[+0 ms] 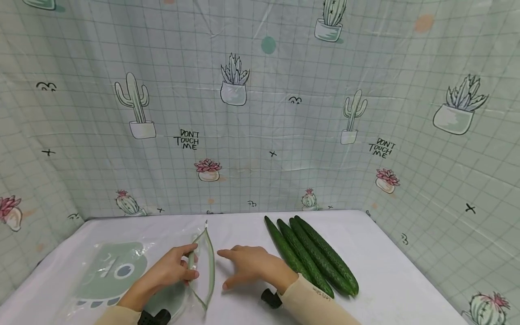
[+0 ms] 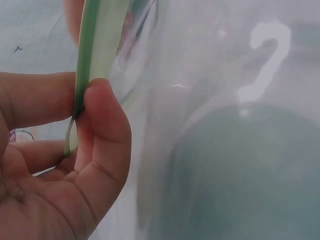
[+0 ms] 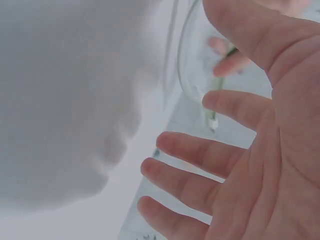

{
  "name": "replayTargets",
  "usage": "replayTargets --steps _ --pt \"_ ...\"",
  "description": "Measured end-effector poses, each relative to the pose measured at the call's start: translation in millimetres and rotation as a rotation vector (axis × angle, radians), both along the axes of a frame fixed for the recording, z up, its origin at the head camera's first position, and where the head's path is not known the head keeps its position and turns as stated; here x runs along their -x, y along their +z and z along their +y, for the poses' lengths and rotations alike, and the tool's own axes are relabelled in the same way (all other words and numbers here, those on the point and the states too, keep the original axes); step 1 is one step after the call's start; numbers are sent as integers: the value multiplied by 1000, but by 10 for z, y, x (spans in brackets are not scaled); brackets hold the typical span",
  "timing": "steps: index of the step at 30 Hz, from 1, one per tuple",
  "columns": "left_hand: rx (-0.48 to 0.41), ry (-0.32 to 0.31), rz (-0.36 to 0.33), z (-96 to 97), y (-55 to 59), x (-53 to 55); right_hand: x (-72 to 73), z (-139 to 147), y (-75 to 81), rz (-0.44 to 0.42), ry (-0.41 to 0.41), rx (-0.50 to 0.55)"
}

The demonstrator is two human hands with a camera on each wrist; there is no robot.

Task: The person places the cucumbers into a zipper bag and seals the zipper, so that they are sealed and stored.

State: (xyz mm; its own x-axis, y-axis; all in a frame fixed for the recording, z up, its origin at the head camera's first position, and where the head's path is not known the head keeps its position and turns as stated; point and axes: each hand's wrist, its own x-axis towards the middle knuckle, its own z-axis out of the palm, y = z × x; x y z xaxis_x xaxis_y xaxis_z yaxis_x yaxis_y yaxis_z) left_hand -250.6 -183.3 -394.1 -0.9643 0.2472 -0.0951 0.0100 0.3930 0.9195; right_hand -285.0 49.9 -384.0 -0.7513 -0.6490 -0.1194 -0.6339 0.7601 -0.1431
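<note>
A clear zip bag (image 1: 109,271) with a green printed animal figure lies on the table, its mouth gaping toward the right. My left hand (image 1: 174,266) pinches the near lip of that mouth; in the left wrist view the thumb and fingers (image 2: 107,125) grip the green zip strip (image 2: 90,50). Just right of the opening is my right hand (image 1: 248,266), fingers extended and apart, holding nothing. The right wrist view shows its bare palm (image 3: 300,140) with spread fingers. Several long green cucumbers (image 1: 313,257) lie side by side to the right, partly behind the right forearm.
The white table (image 1: 390,266) runs to a back edge against a hanging grid-and-cactus sheet (image 1: 260,113). That sheet also rises along the left and right sides. A dark wrist strap piece (image 1: 270,299) shows by the right sleeve.
</note>
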Motion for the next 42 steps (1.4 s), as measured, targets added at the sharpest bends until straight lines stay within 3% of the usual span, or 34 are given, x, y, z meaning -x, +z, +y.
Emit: replayTargets --steps 7,14,22,30,36,42 --pt "-17 -23 -10 -21 9 -19 -83 431 114 74 21 44" --pt "-37 -70 3 -30 23 -25 -130 879 121 124 -21 114" --pt "-41 -70 -5 -31 23 -13 -167 1232 101 112 -83 125" --pt "-45 -62 -5 -17 17 -23 -138 1317 53 66 -138 72" --pt "-66 -68 6 -7 -12 -6 -153 1315 35 53 -121 43" --pt "-61 -58 5 -4 -16 -9 -173 1282 14 49 -84 91"
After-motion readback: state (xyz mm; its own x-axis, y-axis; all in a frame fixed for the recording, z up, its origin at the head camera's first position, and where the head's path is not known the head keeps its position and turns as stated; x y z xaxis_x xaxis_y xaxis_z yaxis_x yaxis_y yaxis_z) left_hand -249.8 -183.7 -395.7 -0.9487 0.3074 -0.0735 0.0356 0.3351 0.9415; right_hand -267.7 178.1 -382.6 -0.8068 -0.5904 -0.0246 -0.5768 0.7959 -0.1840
